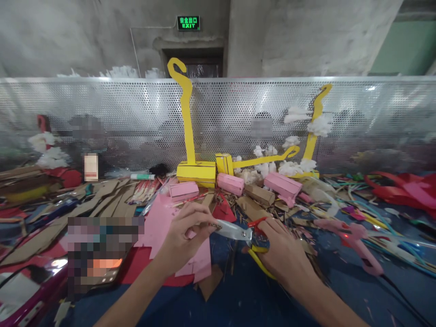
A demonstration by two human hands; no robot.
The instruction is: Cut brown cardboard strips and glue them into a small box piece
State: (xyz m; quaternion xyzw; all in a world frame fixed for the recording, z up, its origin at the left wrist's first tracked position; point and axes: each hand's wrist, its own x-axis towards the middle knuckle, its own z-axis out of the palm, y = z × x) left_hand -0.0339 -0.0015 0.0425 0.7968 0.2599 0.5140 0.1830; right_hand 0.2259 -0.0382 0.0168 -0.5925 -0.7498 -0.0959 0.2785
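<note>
The handles of the scissors (234, 230) are mostly hidden in the right hand (284, 252), curled shut around them; the blades point to 9 o'clock, where the left hand (182, 236), fingertips pinched closed, grips pink paper (201, 262) beside the tips, above the blue table (245, 295)

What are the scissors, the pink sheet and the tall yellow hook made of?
The scissors in the right hand: shiny metal blades that glint, handles probably plastic. The pink sheet pinched by the left hand: matte paper or thin card, flat with cut edges. The tall yellow hook: likely yellow-covered cardboard, flat and stiff, standing upright.
</note>
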